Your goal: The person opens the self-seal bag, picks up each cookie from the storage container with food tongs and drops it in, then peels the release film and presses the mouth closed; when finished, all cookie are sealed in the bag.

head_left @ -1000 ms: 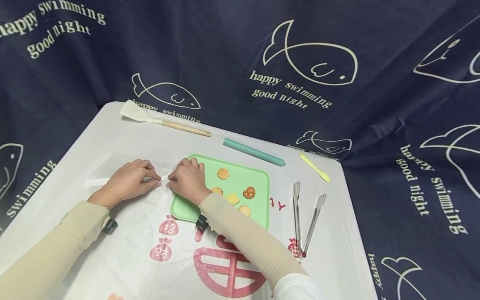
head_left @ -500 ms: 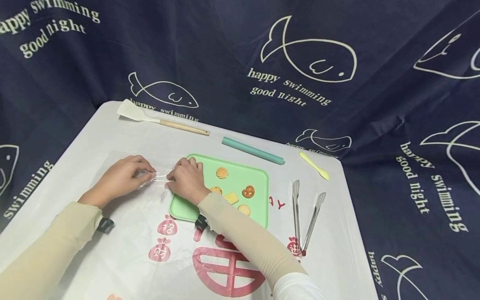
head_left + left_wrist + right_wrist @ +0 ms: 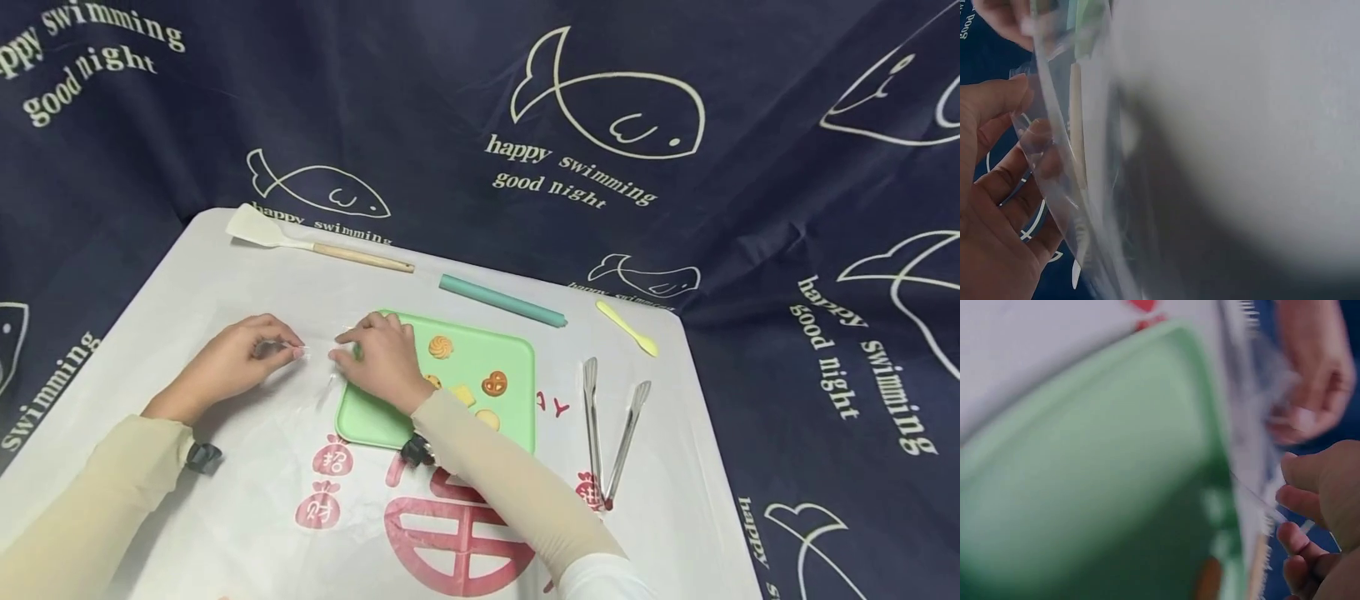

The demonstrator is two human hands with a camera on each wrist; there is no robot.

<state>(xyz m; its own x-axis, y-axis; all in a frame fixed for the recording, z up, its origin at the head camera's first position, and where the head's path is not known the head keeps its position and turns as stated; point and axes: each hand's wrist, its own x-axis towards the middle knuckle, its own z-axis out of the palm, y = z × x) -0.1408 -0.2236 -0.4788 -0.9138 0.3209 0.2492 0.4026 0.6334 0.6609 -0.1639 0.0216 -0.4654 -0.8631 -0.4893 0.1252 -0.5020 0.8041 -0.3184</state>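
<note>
- The clear, thin plastic bag (image 3: 1060, 165) is at the left hand, above the pale, red-printed tabletop (image 3: 262, 508), left of the tray; its outline is hard to follow in the head view.
- The likeliest trouble is a slip: film this slick and limp could slide out if the pinch slackens, or split if pulled hard at one point.
- Its layers may also cling together and defeat the fingertips.
- Left hand (image 3: 238, 358): the grip pinches the bag's edge; other fingers show, spread, through the film.
- Right hand (image 3: 384, 358): thumb and forefinger stand apart, the grip loose. A film edge passes by its fingertips; whether they touch, I cannot tell.
- The right hand is over the light-green, rectangular tray (image 3: 487, 346), so a careless jerk could knock it, disturbing the brown, pretzel-shaped biscuit (image 3: 494, 383).
</note>
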